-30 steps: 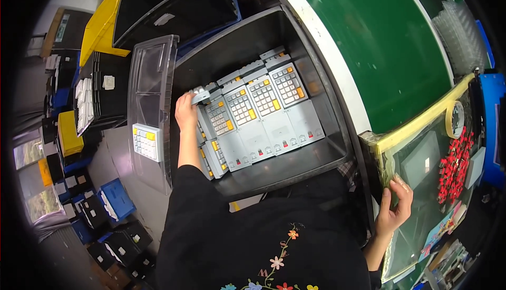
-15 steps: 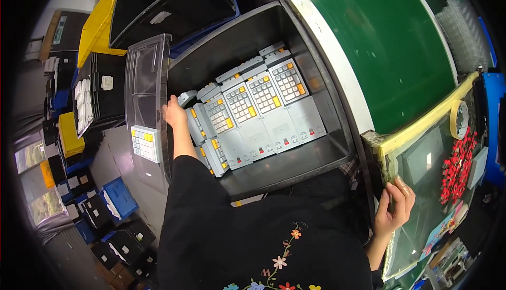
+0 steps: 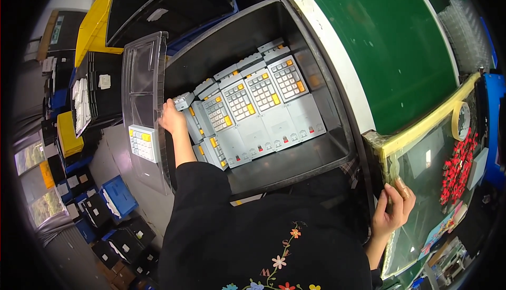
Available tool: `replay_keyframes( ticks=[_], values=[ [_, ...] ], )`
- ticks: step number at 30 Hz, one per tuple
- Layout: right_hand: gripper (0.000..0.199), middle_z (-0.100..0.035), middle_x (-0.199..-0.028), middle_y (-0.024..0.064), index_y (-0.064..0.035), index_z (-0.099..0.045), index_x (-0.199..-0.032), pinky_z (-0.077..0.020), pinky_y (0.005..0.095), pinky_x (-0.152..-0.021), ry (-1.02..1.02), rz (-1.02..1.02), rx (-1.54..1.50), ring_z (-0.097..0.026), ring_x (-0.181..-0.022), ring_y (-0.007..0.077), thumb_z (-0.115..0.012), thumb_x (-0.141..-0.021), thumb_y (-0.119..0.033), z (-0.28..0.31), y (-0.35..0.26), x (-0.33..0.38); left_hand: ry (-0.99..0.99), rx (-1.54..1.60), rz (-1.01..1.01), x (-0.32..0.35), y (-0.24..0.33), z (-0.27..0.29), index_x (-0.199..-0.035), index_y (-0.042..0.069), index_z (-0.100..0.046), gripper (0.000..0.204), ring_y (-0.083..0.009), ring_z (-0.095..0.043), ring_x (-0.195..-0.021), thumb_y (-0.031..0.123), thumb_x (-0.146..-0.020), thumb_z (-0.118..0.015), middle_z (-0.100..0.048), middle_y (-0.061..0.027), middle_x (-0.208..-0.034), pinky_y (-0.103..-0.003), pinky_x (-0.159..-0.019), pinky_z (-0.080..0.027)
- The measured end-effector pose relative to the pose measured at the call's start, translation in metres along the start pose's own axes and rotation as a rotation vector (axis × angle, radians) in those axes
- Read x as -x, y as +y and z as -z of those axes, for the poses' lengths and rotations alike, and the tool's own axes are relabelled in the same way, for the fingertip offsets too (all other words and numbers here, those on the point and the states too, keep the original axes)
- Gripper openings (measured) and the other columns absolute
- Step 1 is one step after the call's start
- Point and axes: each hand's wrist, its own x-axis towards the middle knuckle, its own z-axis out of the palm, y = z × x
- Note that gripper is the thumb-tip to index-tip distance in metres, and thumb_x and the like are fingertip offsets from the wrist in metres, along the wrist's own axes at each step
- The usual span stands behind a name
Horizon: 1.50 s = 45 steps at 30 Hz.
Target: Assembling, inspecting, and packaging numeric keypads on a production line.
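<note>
My left hand (image 3: 173,117) reaches to the left rim of a deep black bin (image 3: 311,171), closed on a small grey keypad (image 3: 183,100) whose keys face up. Inside the bin, grey numeric keypads (image 3: 289,79) with white, grey and orange keys lie in a row, overlapping grey flat casings (image 3: 274,129). More keypads stand on edge along the left side and the back. My right hand (image 3: 394,208) rests at the taped edge of a glass-topped board (image 3: 421,184), fingers loosely bent, thumb apart, nothing seen in them.
A clear plastic tray (image 3: 142,87) stands against the bin's left side, with a white and yellow keypad (image 3: 142,143) in it. A green tabletop (image 3: 374,37) lies to the right. On the glass are a tape roll (image 3: 461,121) and many small red parts (image 3: 457,168). Crates stand left.
My left hand has shifted slightly left, and the keypad in it has turned so its keys show more. My right hand has stayed at the board's edge.
</note>
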Motion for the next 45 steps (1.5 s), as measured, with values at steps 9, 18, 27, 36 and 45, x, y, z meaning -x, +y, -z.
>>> replay_keyframes(
  ticks=[9, 18, 27, 36, 45],
  values=[
    [0.021, -0.06, -0.105, 0.0079, -0.0076, -0.066, -0.083, -0.0434, 0.0335, -0.081, 0.003, 0.025, 0.057, -0.053, -0.092, 0.0253, -0.065, -0.065, 0.0, -0.001, -0.003, -0.001, -0.11, -0.028, -0.007, -0.013, 0.012, 0.001, -0.095, 0.012, -0.057, 0.019, -0.0294, -0.062, -0.083, 0.015, -0.086, -0.041, -0.063, -0.0093, -0.093, -0.042, -0.075, -0.043],
    [0.024, -0.061, -0.105, 0.0055, -0.0101, -0.067, -0.084, -0.0429, 0.0328, -0.081, 0.008, 0.015, 0.003, -0.052, -0.089, 0.0249, -0.066, -0.062, -0.003, 0.003, -0.005, -0.006, -0.126, -0.094, -0.185, -0.018, 0.082, 0.007, -0.096, 0.012, -0.066, 0.027, -0.0282, -0.062, -0.085, 0.019, -0.086, -0.042, -0.067, -0.0078, -0.096, -0.041, -0.073, -0.043],
    [0.024, -0.063, -0.101, -0.0006, -0.0137, -0.066, -0.085, -0.0394, 0.0315, -0.082, 0.12, 0.092, -0.069, -0.054, -0.086, 0.0191, -0.068, -0.062, -0.006, -0.001, 0.003, -0.008, 0.069, 1.161, -1.528, 0.15, 0.349, 0.198, -0.101, 0.007, -0.063, 0.027, -0.0251, -0.054, -0.102, 0.015, -0.076, -0.062, -0.063, -0.0058, -0.103, -0.038, -0.092, -0.037],
    [0.019, -0.067, -0.087, 0.0029, -0.0091, -0.066, -0.082, -0.0437, 0.0302, -0.077, 0.459, -0.21, -0.077, -0.059, -0.08, 0.0193, -0.064, -0.066, 0.001, 0.079, 0.064, 0.056, -0.102, 0.66, -1.707, 0.212, 0.52, 0.161, -0.134, 0.011, -0.038, 0.07, -0.0364, -0.024, -0.131, 0.047, -0.077, -0.058, -0.039, -0.0096, -0.136, -0.069, -0.098, -0.006],
    [0.013, -0.062, -0.099, -0.0038, -0.0152, -0.064, -0.088, -0.0405, 0.0312, -0.08, 0.667, -0.546, 0.392, -0.053, -0.089, 0.019, -0.061, -0.075, -0.015, 0.128, 0.204, 0.062, -0.567, 1.254, -1.197, 0.164, 0.49, 0.182, -0.093, 0.005, -0.051, 0.022, -0.0182, -0.058, -0.076, 0.01, -0.076, -0.064, -0.062, -0.0098, -0.094, -0.038, -0.077, -0.046]
  ],
)
